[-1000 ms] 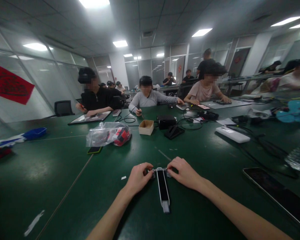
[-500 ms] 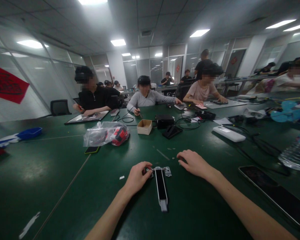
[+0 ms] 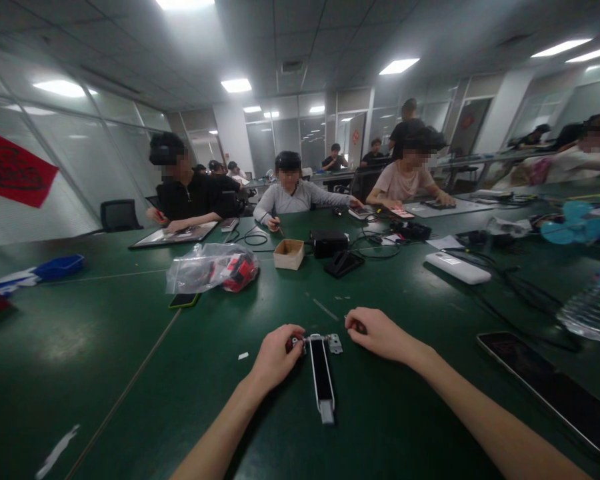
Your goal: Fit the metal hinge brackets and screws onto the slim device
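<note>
A long narrow piece with a white frame and dark centre (image 3: 321, 370) lies on the green table, its pale grey end towards me. Small metal brackets stick out on both sides of its far end. My left hand (image 3: 279, 353) is closed with thumb and fingers on the left bracket (image 3: 300, 343), largely covering it. The right bracket (image 3: 335, 343) is uncovered. To the right of it, apart from the piece, my right hand (image 3: 375, 331) rests at the tabletop with fingertips pinched together. Whatever is between those fingertips is too small to name.
Beyond my hands are a small open wooden box (image 3: 289, 255), a plastic bag with red-and-black contents (image 3: 237, 268) and a black stand (image 3: 344, 264). On the right are a phone (image 3: 545, 387), a white device (image 3: 457, 268) and a water bottle (image 3: 587, 310). Several people sit opposite.
My right hand let go of the right bracket, moved right with fingers apart beside a tiny light piece on the table, then closed its fingertips there. My left hand stays on the left bracket.
</note>
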Motion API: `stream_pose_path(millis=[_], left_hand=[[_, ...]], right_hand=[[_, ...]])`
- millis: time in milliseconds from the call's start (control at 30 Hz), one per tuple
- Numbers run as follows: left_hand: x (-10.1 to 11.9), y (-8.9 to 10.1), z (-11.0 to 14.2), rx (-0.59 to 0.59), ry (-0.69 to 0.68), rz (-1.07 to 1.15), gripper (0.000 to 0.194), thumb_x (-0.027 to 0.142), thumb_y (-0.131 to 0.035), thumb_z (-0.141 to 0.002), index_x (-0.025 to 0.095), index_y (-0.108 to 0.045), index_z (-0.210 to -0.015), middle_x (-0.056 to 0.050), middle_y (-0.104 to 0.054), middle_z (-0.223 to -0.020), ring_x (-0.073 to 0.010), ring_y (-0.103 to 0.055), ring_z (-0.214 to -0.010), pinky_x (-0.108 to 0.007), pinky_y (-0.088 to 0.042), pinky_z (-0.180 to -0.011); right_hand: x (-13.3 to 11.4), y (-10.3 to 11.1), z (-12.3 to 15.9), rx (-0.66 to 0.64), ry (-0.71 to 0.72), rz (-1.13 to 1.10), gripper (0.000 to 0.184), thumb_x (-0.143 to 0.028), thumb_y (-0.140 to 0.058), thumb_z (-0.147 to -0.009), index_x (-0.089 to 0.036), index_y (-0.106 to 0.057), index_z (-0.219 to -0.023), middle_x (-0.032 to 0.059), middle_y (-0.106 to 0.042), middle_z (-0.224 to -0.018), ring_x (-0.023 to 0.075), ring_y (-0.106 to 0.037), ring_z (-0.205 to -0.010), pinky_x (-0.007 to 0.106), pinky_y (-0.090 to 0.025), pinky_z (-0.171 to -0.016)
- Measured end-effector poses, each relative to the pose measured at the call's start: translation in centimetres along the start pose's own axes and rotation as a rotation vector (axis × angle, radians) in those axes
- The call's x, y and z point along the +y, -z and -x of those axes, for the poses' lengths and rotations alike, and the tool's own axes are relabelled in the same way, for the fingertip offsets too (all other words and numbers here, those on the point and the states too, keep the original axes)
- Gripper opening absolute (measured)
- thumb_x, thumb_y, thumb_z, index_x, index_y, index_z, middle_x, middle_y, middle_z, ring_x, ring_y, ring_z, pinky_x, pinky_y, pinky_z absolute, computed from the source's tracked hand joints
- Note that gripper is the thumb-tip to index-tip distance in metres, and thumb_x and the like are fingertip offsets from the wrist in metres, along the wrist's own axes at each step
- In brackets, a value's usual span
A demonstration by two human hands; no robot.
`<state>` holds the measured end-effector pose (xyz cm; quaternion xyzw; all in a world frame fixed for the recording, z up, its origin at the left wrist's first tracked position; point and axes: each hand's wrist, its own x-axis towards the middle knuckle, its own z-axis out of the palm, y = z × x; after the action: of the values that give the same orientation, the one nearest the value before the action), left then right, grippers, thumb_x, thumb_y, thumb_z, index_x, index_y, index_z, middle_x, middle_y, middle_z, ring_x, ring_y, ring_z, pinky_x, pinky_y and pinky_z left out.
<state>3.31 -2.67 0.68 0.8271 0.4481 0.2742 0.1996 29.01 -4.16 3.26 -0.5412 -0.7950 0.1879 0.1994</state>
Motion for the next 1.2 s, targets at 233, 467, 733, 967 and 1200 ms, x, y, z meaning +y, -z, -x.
stream_pose_path(millis=[233, 467, 733, 967, 1200], left_hand=[[0.1, -0.1, 0.1, 0.0, -0.026, -0.054, 0.018, 0.02, -0.051, -0.082, 0.019, -0.06, -0.098, -0.003, -0.064, -0.091, -0.0161, -0.058, -0.078, -0.028, -0.045, -0.071], [0.0, -0.1, 0.2, -0.006, -0.037, -0.051, 0.018, 0.018, -0.05, -0.082, 0.02, -0.06, -0.097, -0.002, -0.063, -0.092, -0.0154, -0.057, -0.079, -0.027, -0.044, -0.071], [0.2, 0.0, 0.1, -0.005, -0.038, -0.065, 0.018, 0.016, -0.049, -0.082, 0.019, -0.059, -0.097, -0.002, -0.063, -0.09, -0.0154, -0.057, -0.078, -0.027, -0.044, -0.07], [0.5, 0.0, 0.1, -0.011, -0.037, -0.066, 0.018, 0.016, -0.05, -0.081, 0.019, -0.06, -0.095, -0.003, -0.063, -0.092, -0.0157, -0.057, -0.078, -0.027, -0.044, -0.071], [0.2, -0.1, 0.2, -0.009, -0.049, -0.079, 0.018, 0.017, -0.049, -0.082, 0.019, -0.059, -0.097, -0.003, -0.063, -0.093, -0.016, -0.057, -0.08, -0.027, -0.044, -0.073]], right_hand=[[-2.0, -2.0, -0.2, 0.028, -0.006, -0.169, 0.017, -0.031, -0.05, -0.083, -0.018, -0.061, -0.084, 0.0012, -0.058, -0.079, 0.0123, -0.051, -0.066, 0.025, -0.04, -0.058], [-1.4, -2.1, -0.3, 0.016, 0.026, -0.112, 0.015, -0.03, -0.052, -0.083, -0.019, -0.061, -0.086, 0.0022, -0.059, -0.085, 0.0143, -0.053, -0.073, 0.028, -0.043, -0.063], [-0.7, -2.4, -1.7, 0.115, 0.15, 0.014, 0.026, -0.023, -0.043, -0.089, -0.021, -0.06, -0.109, 0.0066, -0.057, -0.104, 0.0182, -0.051, -0.098, 0.035, -0.043, -0.086], [-1.4, -2.4, -3.2, -0.005, 0.234, 0.283, 0.027, -0.024, -0.045, -0.089, -0.026, -0.064, -0.109, 0.008, -0.06, -0.102, 0.0209, -0.052, -0.094, 0.036, -0.042, -0.08], [-0.3, -1.6, -2.4, 0.011, 0.152, 0.218, 0.022, -0.025, -0.044, -0.09, -0.018, -0.064, -0.098, 0.0078, -0.063, -0.095, 0.0199, -0.054, -0.091, 0.035, -0.042, -0.081]])
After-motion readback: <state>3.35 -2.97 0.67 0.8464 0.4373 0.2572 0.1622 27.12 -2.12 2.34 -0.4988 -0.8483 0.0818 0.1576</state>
